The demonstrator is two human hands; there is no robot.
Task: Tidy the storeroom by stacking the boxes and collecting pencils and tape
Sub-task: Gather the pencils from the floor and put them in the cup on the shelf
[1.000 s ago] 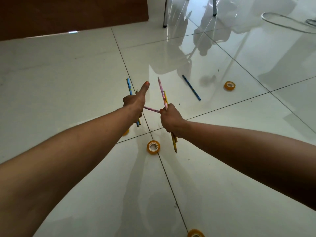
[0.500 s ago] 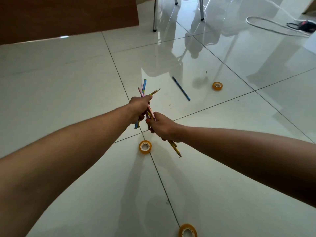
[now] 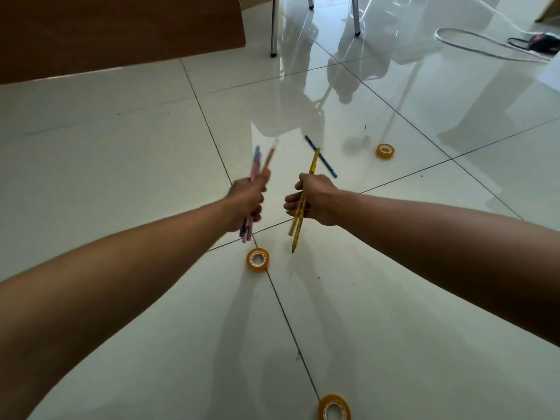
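A glossy white tiled floor (image 3: 121, 153) fills the view, crossed by dark grout lines and mirroring chair shapes at the top. A brown wooden panel (image 3: 121, 31) stands along the upper left, its lower edge meeting the tiles. To its right, metal chair legs (image 3: 273, 28) rest on the floor, and a white cable (image 3: 485, 47) loops at the far upper right beside a dark plug block (image 3: 542, 43).

Both forearms reach out over the middle of the floor. The left hand (image 3: 247, 201) is curled round a blurred bundle of blue and pink pencils (image 3: 257, 165), which stick out above and below the fist. The right hand (image 3: 315, 198) grips yellow pencils (image 3: 303, 207), the points slanting down toward the tiles. The two hands are apart, with bare floor between them.

One blue pencil (image 3: 325, 160) lies on the floor just beyond the right hand, partly crossed by the yellow ones. Three orange tape rolls sit on the tiles: one (image 3: 258, 259) just below the hands on a grout line, one (image 3: 385, 151) farther off to the right of the blue pencil, and one (image 3: 334, 409) cut by the bottom edge. Wide bare tile lies to the left and lower right.
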